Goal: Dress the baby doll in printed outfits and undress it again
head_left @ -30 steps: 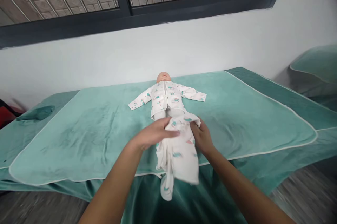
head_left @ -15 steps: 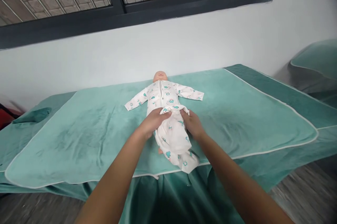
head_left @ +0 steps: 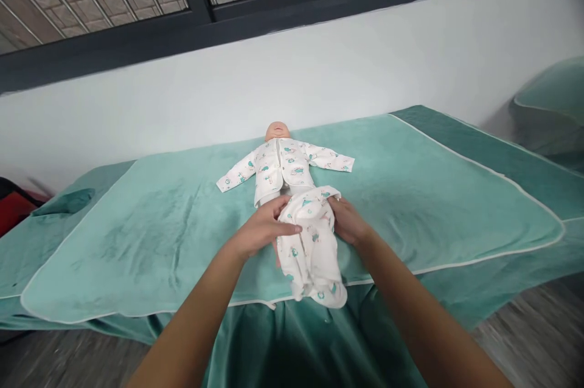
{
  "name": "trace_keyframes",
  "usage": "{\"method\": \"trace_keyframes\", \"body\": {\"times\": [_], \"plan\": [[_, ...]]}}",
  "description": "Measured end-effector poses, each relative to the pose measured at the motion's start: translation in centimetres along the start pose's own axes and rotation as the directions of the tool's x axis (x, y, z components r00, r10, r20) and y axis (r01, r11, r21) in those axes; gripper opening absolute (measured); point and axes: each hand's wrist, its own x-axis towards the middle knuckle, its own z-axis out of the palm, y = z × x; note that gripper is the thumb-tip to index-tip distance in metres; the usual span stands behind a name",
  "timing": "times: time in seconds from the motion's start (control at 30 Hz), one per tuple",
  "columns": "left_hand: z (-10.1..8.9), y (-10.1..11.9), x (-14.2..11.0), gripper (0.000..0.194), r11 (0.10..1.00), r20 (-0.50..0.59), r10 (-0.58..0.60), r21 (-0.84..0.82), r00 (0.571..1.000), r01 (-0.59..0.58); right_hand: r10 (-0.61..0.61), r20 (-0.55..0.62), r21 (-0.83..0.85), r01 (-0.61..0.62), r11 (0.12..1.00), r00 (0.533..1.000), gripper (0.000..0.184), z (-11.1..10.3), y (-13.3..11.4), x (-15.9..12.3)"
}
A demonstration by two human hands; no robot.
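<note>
A baby doll (head_left: 277, 131) lies on its back in a white printed jacket (head_left: 287, 163), arms spread and head toward the wall. Over its lower body are matching white baby pants (head_left: 312, 236), loose and bunched, with the feet end near the bed's front edge. My left hand (head_left: 262, 230) grips their left side near the waist, thumb lying across the front. At the top right corner of the waistband, my right hand (head_left: 349, 221) is closed on the cloth. Part of a bare doll leg (head_left: 276, 253) shows beside the pants; the rest is covered.
A light green blanket (head_left: 137, 236) with white piping covers the bed, over a darker green cover (head_left: 474, 145). Behind stands a white wall (head_left: 228, 96) below a dark window frame (head_left: 255, 23). A red and black item (head_left: 13, 205) is at the far left, a green cushion (head_left: 554, 93) at the far right.
The pants' waist has come away from the jacket, toward me and slightly right. The jacket's lower hem now shows. My left thumb has stretched across the pants' front.
</note>
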Motion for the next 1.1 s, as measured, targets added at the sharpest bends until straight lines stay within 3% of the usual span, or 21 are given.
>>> {"method": "trace_keyframes", "body": {"times": [0.13,0.23,0.4,0.47,0.67,0.8,0.87,0.97,1.03,1.1], "plan": [[0.4,0.5,1.2,0.040,0.991,-0.173,0.061,0.126,0.983,-0.039,0.011,-0.041,0.057,-0.009,0.998,0.999,0.033,0.0,0.0,0.1],[0.5,0.3,2.2,0.032,0.987,-0.342,0.075,0.158,0.937,-0.022,-0.001,-0.053,0.035,0.003,0.999,0.999,0.039,-0.1,0.3,0.3],[1.1,-0.2,3.5,0.027,0.951,-0.524,0.183,0.308,0.832,-0.015,-0.111,-0.117,-0.256,0.078,0.964,0.987,0.051,0.1,0.4,0.5],[1.7,0.0,3.7,0.027,0.940,-0.515,0.217,0.339,0.829,-0.035,-0.174,-0.140,-0.383,0.108,0.917,0.975,0.050,0.5,0.1,0.8],[2.3,0.0,2.7,0.032,0.920,-0.326,0.190,0.389,0.926,-0.052,-0.432,-0.158,-0.704,0.205,0.680,0.888,0.030,1.3,-0.6,3.6],[0.8,-1.0,2.4,0.045,0.916,-0.213,0.148,0.397,0.966,-0.053,-0.470,-0.236,-0.739,0.157,0.655,0.850,0.020,0.9,0.0,5.3],[0.2,-1.4,3.0,0.050,0.905,-0.218,0.184,0.418,0.958,-0.079,-0.481,-0.244,-0.744,0.155,0.649,0.842,0.018,0.8,0.3,5.6],[-0.1,-1.7,4.5,0.048,0.870,-0.343,0.279,0.485,0.897,-0.086,-0.518,-0.254,-0.738,0.182,0.649,0.817,0.018,0.7,0.5,5.3],[0.2,-1.8,5.3,0.046,0.857,-0.417,0.309,0.513,0.855,-0.060,-0.520,-0.286,-0.709,0.187,0.680,0.805,0.019,0.8,0.4,5.0],[0.5,-1.8,5.4,0.044,0.871,-0.439,0.290,0.489,0.850,-0.044,-0.501,-0.325,-0.646,0.199,0.737,0.802,0.017,0.9,0.1,4.7]]}}
